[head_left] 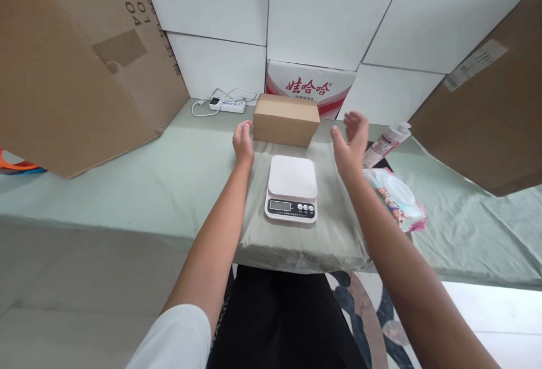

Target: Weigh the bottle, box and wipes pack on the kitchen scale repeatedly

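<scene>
Both hands, left [243, 144] and right [352, 142], reached with fingers spread and empty toward the cardboard box [286, 119], not yet gripped, behind the bare scale [292, 188].

One small box [286, 119], one scale [292, 188], one tube [386, 144], one wipes pack [396, 198].

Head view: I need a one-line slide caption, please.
Both open hands, left hand and right hand, flank a small cardboard box behind a white kitchen scale.
</scene>
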Demonstrator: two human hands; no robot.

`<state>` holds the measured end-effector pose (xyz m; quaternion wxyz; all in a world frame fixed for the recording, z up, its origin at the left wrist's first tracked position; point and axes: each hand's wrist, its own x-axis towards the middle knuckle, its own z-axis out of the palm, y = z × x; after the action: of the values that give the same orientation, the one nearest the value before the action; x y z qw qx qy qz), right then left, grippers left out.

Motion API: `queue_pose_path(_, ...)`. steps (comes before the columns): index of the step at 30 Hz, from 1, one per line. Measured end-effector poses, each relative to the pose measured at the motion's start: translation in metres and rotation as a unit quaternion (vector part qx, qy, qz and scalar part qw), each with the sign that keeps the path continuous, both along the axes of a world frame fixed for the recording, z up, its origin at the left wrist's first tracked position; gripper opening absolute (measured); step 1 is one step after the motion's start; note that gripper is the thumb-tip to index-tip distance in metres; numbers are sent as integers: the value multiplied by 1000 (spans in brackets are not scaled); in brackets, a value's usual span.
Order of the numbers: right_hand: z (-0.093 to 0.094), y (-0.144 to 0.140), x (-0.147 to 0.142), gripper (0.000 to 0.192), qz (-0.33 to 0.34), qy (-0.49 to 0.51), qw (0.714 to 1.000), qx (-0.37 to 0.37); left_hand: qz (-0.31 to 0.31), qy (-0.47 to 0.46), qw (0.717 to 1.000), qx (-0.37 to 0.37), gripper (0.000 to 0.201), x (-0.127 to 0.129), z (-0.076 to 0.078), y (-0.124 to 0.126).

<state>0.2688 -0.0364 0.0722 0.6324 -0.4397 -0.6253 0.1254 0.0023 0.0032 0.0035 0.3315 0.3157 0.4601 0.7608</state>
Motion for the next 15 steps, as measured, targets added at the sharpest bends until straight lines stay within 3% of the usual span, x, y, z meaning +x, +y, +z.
queue_pose_path(3, -42, 36, -21, 60, -16, 132, 982, -135, -1, 16, 1000, 2, 21, -1, -4, 2)
queue_pose_path(5, -59, 52, -23, 65, -33, 162, 973, -160, 0, 21, 1000, 1, 22, -2, -6, 5)
queue_pose_path(9, -63, 74, -12, 69, -18, 88, 994, -55, -11, 15, 1000, -11, 25, -2, -11, 14)
queue_pose_path(11, -60, 90, -6, 72, -16, 78, 996, -43, -22, 10, 1000, -13, 27, -2, -14, 19)
queue_pose_path(15, -71, 121, -5, 85, 22, 138, 964, -228, -54, -13, 998, 5, 39, 0, -18, 24)
